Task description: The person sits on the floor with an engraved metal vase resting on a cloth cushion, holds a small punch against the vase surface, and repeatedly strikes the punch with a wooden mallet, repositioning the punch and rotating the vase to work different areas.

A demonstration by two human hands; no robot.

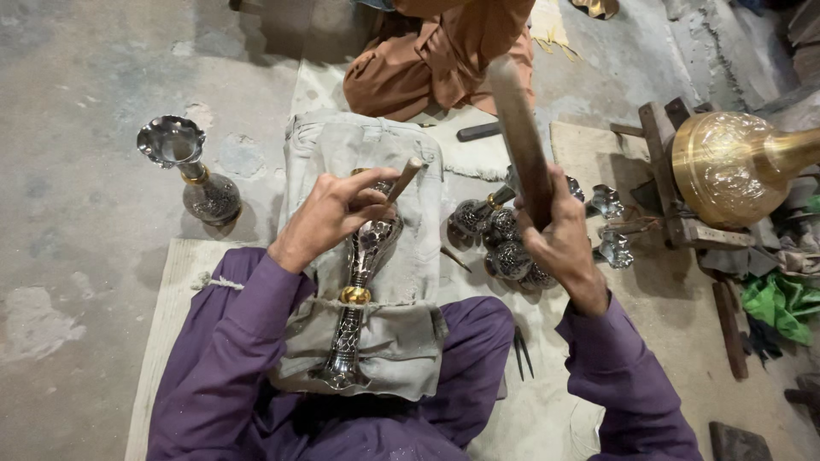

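My left hand [335, 213] pinches a thin metal chisel [404, 179] tilted onto an engraved silver-and-black vase [363, 282] with a brass ring. The vase lies lengthwise on a grey cloth-covered cushion [401, 333] across my lap. My right hand [559, 235] is raised to the right of the vase, gripping a wooden mallet stick [518, 137] that points up and away. Purple sleeves cover both arms.
An upright engraved vase [192, 171] stands on the concrete floor at left. Several similar vases [500, 243] lie in a heap by my right hand. A large brass vessel [735, 166] rests on a wooden stand at right. Another person in brown clothes [436, 51] sits ahead.
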